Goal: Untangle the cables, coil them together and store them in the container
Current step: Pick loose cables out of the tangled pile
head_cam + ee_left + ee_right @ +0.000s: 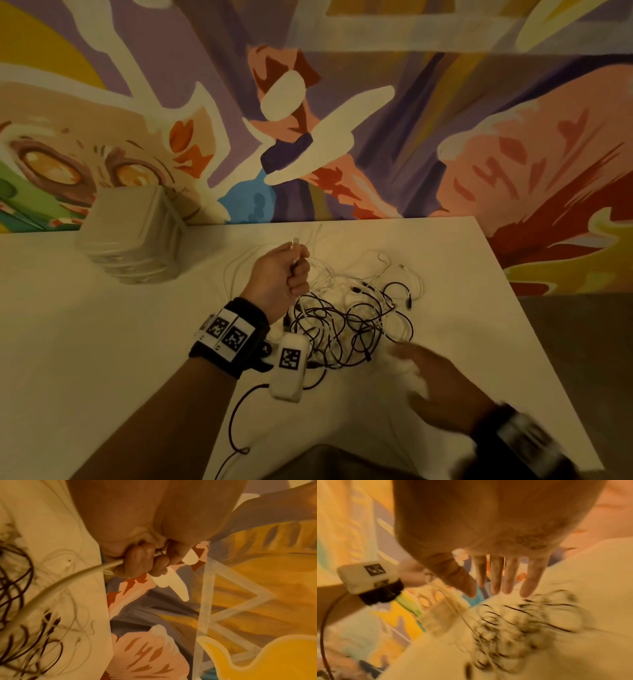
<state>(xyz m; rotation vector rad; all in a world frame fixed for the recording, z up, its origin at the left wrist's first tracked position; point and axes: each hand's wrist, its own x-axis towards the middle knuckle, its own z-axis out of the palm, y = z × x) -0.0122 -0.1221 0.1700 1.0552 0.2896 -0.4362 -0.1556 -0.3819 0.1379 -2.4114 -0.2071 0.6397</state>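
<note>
A tangle of black and white cables (356, 318) lies in the middle of the white table (85, 342). My left hand (287, 274) is raised over the tangle's left side, fist curled round a white cable (72, 577) whose connector end (295, 241) sticks up from the fist. The cable runs taut from the fist down to the pile. My right hand (435, 383) hovers near the tangle's front right, blurred, fingers (496, 580) straight and spread, holding nothing. The tangle (518, 631) lies just below those fingers.
A translucent plastic container (133, 236) stands at the table's back left, against the painted mural wall. The table's right edge (534, 325) runs diagonally close to the cables. A dark wire (236, 421) trails from my left wrist camera across the near table.
</note>
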